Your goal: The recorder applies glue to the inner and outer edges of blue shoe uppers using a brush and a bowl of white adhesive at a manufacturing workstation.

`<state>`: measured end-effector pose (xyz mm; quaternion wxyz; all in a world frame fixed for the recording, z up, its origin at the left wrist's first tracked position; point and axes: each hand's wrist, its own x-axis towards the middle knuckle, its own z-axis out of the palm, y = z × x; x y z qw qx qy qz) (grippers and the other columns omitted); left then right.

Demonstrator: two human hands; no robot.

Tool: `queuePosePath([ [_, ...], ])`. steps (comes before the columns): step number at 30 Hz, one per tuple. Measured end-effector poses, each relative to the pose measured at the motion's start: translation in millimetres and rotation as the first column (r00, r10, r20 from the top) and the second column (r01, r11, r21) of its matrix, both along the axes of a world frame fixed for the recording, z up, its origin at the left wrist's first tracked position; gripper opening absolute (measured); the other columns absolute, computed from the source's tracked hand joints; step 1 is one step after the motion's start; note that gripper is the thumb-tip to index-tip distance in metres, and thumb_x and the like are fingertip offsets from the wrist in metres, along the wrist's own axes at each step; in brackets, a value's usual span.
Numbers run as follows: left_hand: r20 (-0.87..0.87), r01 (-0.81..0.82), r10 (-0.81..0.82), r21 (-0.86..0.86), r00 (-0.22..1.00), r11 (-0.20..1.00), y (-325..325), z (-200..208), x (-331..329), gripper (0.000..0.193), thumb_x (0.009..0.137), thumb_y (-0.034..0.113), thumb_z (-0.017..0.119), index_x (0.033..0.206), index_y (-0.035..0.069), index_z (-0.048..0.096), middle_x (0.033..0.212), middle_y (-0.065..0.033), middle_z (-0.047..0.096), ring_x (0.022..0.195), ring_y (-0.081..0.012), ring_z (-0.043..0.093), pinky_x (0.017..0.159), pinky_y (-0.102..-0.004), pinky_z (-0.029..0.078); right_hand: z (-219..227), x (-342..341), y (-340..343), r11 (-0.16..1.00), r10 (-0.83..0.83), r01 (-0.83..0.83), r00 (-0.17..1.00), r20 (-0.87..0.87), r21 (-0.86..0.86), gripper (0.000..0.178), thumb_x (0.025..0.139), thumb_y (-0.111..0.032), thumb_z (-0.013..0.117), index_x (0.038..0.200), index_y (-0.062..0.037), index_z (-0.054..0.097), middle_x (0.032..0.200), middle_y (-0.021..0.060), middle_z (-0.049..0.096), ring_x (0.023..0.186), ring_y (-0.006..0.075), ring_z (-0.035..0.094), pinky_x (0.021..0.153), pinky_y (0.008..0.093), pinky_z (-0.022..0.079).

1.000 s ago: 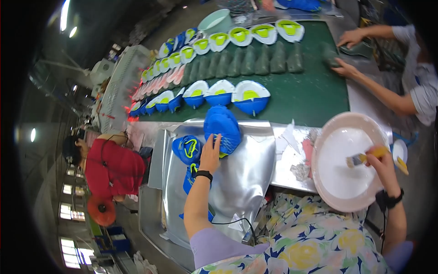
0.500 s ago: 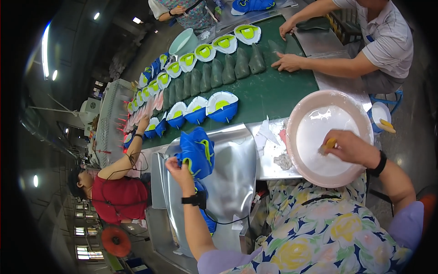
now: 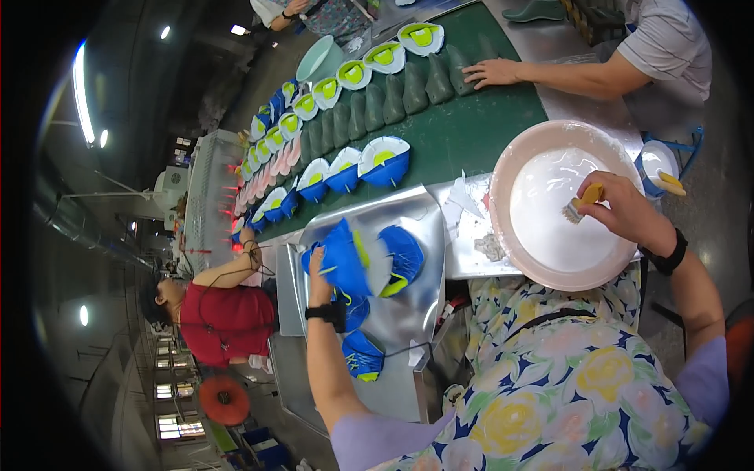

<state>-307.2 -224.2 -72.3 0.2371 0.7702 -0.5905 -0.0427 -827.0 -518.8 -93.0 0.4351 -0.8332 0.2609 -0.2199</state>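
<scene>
My left hand point(image 3: 317, 276) grips a blue shoe upper point(image 3: 339, 257) with a white and lime lining, held above a shiny metal tray point(image 3: 428, 216). Its fingers are partly hidden behind the upper. More blue uppers lie on the metal beside it, one at the right point(image 3: 406, 255) and another nearer me point(image 3: 362, 355). In my right hand point(image 3: 624, 210) is a brush with a yellow handle point(image 3: 592, 193); its pale bristles point down over white liquid point(image 3: 542, 192) in a wide pink basin point(image 3: 512, 247). The bristles appear to be above the liquid's surface.
A green conveyor belt point(image 3: 448, 149) carries rows of dark shoe lasts point(image 3: 414, 94) and blue-white uppers point(image 3: 383, 162). A co-worker's hand point(image 3: 495, 72) touches a last at the far right; a person in red point(image 3: 224, 318) works at the left. A white bucket point(image 3: 658, 157) stands beyond the basin.
The upper in my left hand has turned, now showing its white lining, and sits slightly lower. My right hand has raised the brush, baring its bristles. The co-worker's near hand reaches onto the lasts.
</scene>
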Motion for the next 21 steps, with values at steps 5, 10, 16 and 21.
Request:
queuePosePath([
  [5, -0.546, -0.236, 0.163, -0.065, 0.822, 0.970, -18.8, 24.7, -34.3, 0.043, 0.093, 0.015, 0.063, 0.133, 0.004, 0.053, 0.123, -0.0070, 0.063, 0.104, -0.0205, 0.064, 0.089, -0.0371, 0.053, -0.4, -4.5, -11.7, 0.993, 0.000, 0.007, 0.998, 0.055, -0.118, 0.018, 0.087, -0.014, 0.072, 0.093, -0.0013, 0.061, 0.085, 0.0130, 0.066, 0.077, 0.0264, 0.064, 0.072, 0.0338, 0.049],
  [10, -0.865, 0.097, -0.058, -0.011, 0.499, 0.995, -83.5, 8.2, -137.4, 0.051, 0.096, 0.026, 0.059, 0.142, 0.006, 0.045, 0.132, -0.0083, 0.059, 0.116, -0.0228, 0.060, 0.100, -0.0400, 0.049, 15.8, 15.6, -30.3, 0.998, 0.059, -0.052, 0.980, 0.188, -0.040, 0.019, 0.089, -0.018, 0.070, 0.095, -0.0020, 0.063, 0.082, 0.0118, 0.065, 0.075, 0.0261, 0.064, 0.069, 0.0341, 0.049],
  [16, -0.983, 0.234, -0.070, -0.029, 0.172, 0.972, -147.9, -8.1, -218.4, 0.056, 0.099, 0.034, 0.054, 0.146, 0.007, 0.041, 0.138, -0.0095, 0.055, 0.124, -0.0249, 0.056, 0.106, -0.0421, 0.045, 41.1, 31.3, -38.2, 0.986, 0.166, -0.156, 0.902, 0.399, -0.058, 0.025, 0.086, -0.020, 0.071, 0.085, -0.0003, 0.055, 0.079, 0.0142, 0.065, 0.072, 0.0315, 0.064, 0.067, 0.0374, 0.050],
  [21, -0.949, 0.025, -0.189, -0.189, 0.252, 0.982, -171.5, -7.7, -245.1, 0.058, 0.099, 0.039, 0.051, 0.147, 0.008, 0.040, 0.141, -0.0099, 0.053, 0.126, -0.0262, 0.054, 0.109, -0.0429, 0.043, 42.6, 6.2, -43.5, 0.985, -0.077, 0.125, 0.938, 0.337, -0.121, 0.030, 0.086, -0.026, 0.073, 0.087, 0.0002, 0.057, 0.076, 0.0153, 0.065, 0.068, 0.0312, 0.064, 0.062, 0.0372, 0.049],
])
